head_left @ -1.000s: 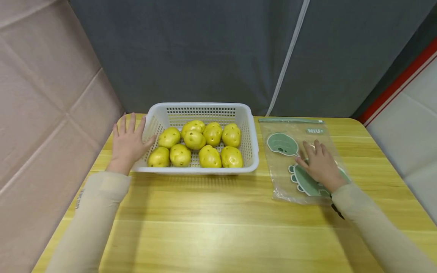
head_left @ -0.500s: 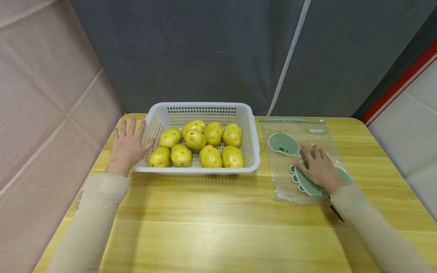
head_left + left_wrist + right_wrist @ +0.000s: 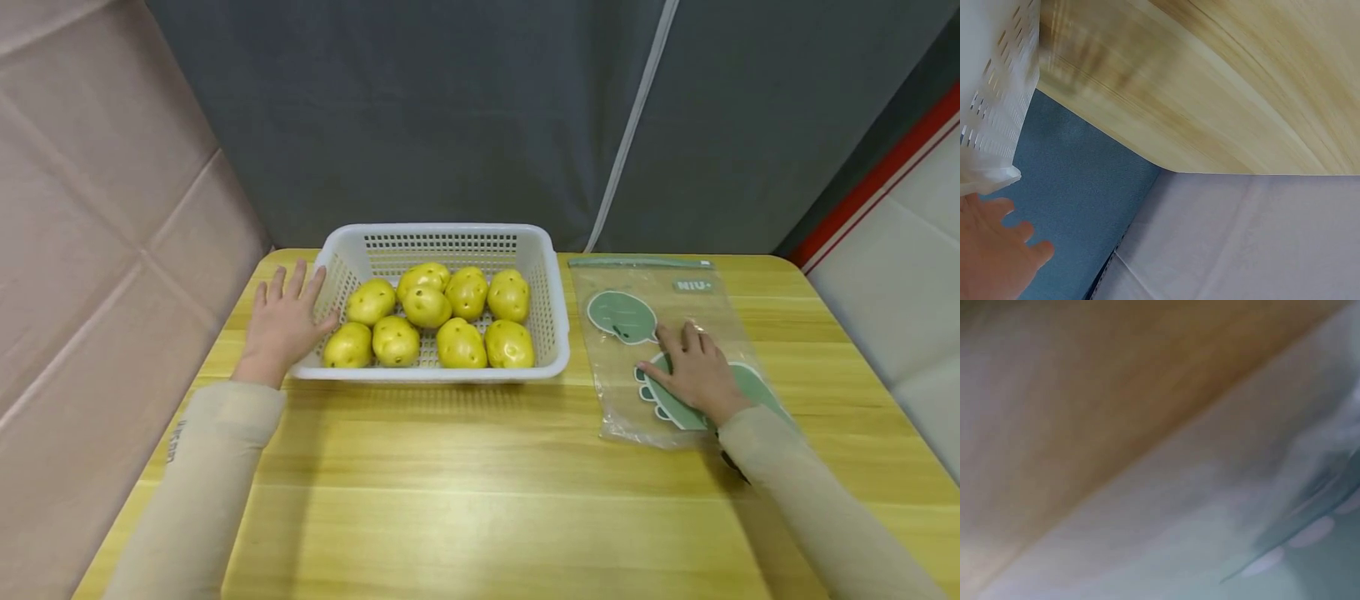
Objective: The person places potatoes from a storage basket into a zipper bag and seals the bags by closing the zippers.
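A white plastic basket (image 3: pixel 429 374) with slotted walls holds several yellow potatoes (image 3: pixel 461 343). At its left rim, my left hand (image 3: pixel 281 327) rests with fingers spread, the thumb lying over the rim. The left wrist view shows the same hand (image 3: pixel 997 250) beneath the basket's rim (image 3: pixel 988 180), holding nothing. To the right of the basket lies a flat clear zip bag (image 3: pixel 611 375) printed with a green cartoon animal. My right hand (image 3: pixel 697 371) lies on this bag, fingers extended and thumb out to the left. The right wrist view is blurred, with the bag's green print (image 3: pixel 1329 562) at lower right.
The wooden table (image 3: pixel 450 500) runs back to a dark grey curtain (image 3: pixel 412 108). A pale pink padded wall (image 3: pixel 97 275) borders it on the left, and a white panel with a red strip (image 3: pixel 885 175) on the right.
My right hand has shifted slightly on the bag, its thumb moving out to the left. My left hand has tilted a little to the right at the rim. The basket and potatoes stay put.
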{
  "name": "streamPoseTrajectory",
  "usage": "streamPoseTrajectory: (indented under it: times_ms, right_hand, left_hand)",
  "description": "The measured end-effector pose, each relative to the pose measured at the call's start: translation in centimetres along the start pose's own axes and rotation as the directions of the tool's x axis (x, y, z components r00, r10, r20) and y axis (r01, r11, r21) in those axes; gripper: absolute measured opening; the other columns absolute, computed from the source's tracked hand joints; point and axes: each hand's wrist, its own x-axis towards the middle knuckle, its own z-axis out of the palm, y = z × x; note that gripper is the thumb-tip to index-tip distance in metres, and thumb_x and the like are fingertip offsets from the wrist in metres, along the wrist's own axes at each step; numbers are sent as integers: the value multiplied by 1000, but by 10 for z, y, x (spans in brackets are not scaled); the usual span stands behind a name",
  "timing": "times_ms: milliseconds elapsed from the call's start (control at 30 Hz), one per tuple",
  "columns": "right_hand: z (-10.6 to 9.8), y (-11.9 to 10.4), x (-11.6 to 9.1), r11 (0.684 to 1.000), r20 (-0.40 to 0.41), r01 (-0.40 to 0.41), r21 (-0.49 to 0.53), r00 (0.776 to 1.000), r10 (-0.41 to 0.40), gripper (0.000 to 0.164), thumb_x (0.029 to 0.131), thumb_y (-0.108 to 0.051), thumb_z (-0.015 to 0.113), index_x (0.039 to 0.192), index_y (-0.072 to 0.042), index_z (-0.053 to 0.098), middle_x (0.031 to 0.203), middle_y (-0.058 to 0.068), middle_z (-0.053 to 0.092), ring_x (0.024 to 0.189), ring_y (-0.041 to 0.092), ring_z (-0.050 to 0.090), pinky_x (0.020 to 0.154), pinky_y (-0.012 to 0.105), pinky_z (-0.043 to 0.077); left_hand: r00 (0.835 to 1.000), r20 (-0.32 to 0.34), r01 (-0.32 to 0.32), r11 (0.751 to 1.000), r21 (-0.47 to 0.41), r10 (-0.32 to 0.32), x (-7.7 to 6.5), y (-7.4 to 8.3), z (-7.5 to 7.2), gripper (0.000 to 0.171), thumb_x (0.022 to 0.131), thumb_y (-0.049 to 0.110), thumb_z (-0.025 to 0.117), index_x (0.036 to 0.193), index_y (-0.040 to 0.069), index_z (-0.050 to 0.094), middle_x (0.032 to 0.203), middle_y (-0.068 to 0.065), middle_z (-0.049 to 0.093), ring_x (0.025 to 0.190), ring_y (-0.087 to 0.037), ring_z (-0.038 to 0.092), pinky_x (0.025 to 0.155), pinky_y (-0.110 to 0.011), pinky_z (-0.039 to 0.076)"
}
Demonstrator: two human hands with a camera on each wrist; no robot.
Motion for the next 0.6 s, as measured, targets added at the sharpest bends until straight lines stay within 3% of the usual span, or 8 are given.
streamPoseTrajectory:
  times_ms: [300,600]
  right_hand:
    - [-1,-1,1,1000,58,-19,4,998,19,89,93,-68,31,152,-3,18,146,39,15,127,62,24,102,70,28]
    - [-3,-1,2,1000,147,-25,13,989,23,91,93,-69,26,153,-2,11,148,41,6,129,64,16,104,72,22]
  left_hand:
    - [1000,0,-23,1000,-11,23,0,1,2,75,94,38,48,153,4,15,158,-25,11,143,-50,9,114,-66,10]
    - [1000,-2,-17,999,-27,17,0,1,3,74,95,38,48,151,0,18,157,-25,15,143,-49,12,114,-66,12]
